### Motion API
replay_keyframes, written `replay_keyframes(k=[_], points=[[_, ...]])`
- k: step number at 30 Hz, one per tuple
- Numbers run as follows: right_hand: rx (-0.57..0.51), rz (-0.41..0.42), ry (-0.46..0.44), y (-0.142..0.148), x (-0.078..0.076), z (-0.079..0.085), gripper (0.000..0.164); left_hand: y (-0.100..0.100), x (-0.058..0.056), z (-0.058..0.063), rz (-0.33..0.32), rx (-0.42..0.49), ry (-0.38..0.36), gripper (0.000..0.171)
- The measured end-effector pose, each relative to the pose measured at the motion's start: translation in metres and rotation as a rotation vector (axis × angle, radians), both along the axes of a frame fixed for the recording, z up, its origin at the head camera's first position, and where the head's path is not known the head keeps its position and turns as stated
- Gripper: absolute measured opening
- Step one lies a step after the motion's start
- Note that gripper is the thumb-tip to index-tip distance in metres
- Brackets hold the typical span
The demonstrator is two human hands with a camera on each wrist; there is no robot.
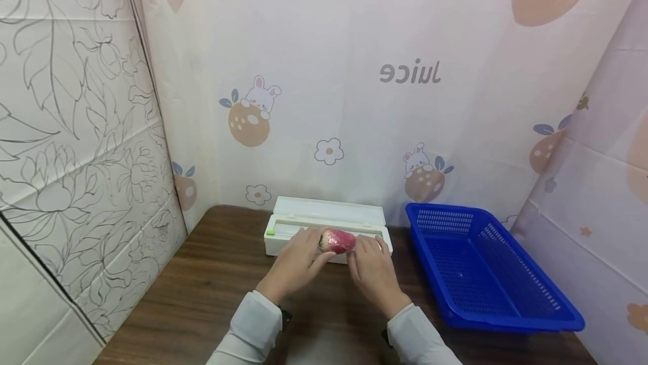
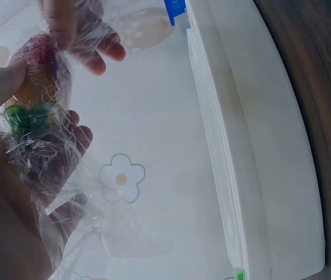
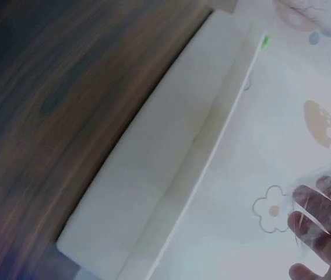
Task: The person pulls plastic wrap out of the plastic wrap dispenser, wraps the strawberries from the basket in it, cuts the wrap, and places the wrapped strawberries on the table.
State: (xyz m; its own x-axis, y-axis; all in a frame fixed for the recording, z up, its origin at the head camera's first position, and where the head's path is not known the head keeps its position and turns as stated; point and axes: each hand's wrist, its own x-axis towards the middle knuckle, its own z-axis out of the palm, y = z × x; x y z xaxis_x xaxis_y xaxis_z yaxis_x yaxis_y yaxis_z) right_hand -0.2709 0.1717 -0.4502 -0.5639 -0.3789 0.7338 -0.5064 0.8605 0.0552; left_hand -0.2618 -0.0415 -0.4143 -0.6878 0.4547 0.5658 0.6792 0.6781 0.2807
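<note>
A red fruit-shaped piece, pale towards its green leafy end like a strawberry, is held in front of me, wrapped in clear cling film. My left hand grips it at the green end, thumb on the near side and fingers behind. At the red tip, my right hand pinches the film, its thumb against the tip. Loose film trails below the left palm and drapes over the right fingers. Behind both hands stands a white cling film dispenser, lid raised, with a green slider at its left.
To the right on the dark wooden table sits a blue plastic basket with perforated walls. A printed curtain hangs right behind the dispenser, and patterned panels close off the left side.
</note>
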Motion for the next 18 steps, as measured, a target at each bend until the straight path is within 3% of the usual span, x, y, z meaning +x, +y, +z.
replay_keyframes(k=[9,18], points=[[-0.024,0.025,-0.095,-0.009,0.006,0.008,0.022,0.004,0.000,0.001,0.025,0.028,0.022,0.052],[0.009,0.014,-0.195,-0.018,0.007,0.003,0.018,0.012,0.000,-0.008,0.055,0.051,0.008,0.056]])
